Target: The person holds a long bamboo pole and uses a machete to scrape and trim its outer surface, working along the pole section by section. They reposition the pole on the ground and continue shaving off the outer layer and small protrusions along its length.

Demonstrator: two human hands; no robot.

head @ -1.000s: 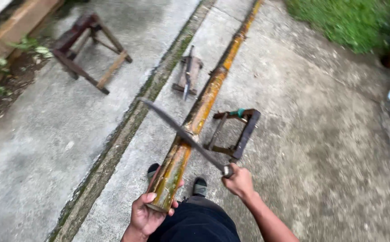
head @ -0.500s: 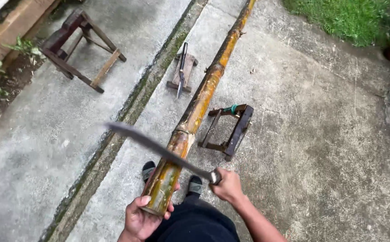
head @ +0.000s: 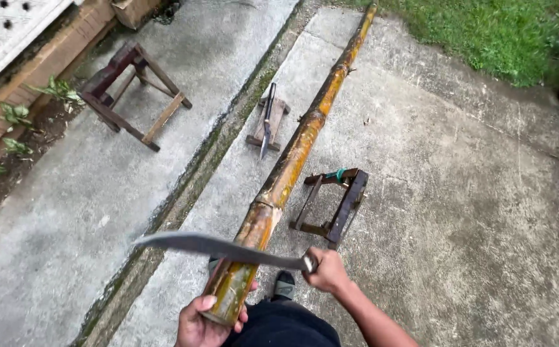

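Note:
A long yellow-brown bamboo pole point(head: 295, 154) runs from my lap away across the concrete to the grass. My left hand point(head: 204, 321) grips its near cut end from below. My right hand point(head: 326, 271) is closed on the handle of a long curved machete point(head: 218, 247). The blade lies almost flat, crossing just above the pole near its end, with the tip pointing left. My dark trousers and sandals show beneath the pole.
A small wooden block point(head: 268, 122) with a knife point(head: 267, 119) on it sits left of the pole. A tipped dark frame stool point(head: 333, 204) lies right of it. Another wooden stool point(head: 130, 90) lies on its side far left, beyond a mossy gutter point(head: 193, 177). Grass point(head: 498, 35) borders the top right.
The machete has swung down and leftward, from raised and angled over the pole to nearly level across its near end. My right hand dropped with it. The left hand kept its hold.

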